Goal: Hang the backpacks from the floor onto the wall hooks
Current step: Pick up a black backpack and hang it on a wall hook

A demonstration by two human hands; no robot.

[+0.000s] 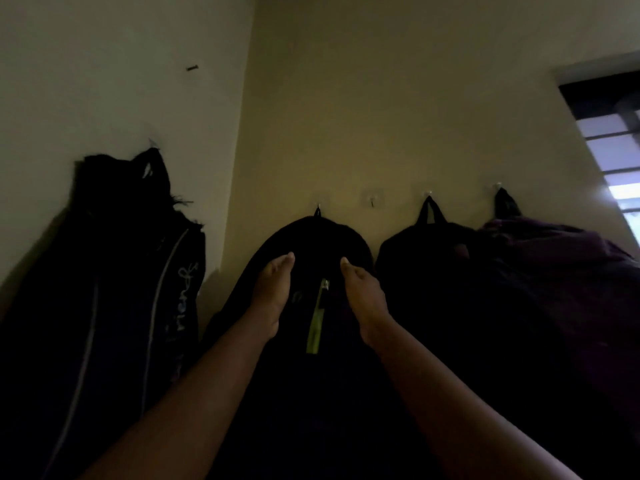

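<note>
Dim room here; pale left wall (104, 64) meets a yellowish far wall (381, 98) at the corner; small dark nail (191, 67) high on the left; barred window (613, 140) glowing far right.

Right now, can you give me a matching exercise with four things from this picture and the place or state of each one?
Things:
1. bag with green strip
2. bag with white letters
3. purple bag
4. hook right of bag 1

Places or states:
A. on the left wall
B. farthest right
C. under the left hand and right hand
D. holds nothing

Pairs: 1-C, 2-A, 3-B, 4-D
</note>
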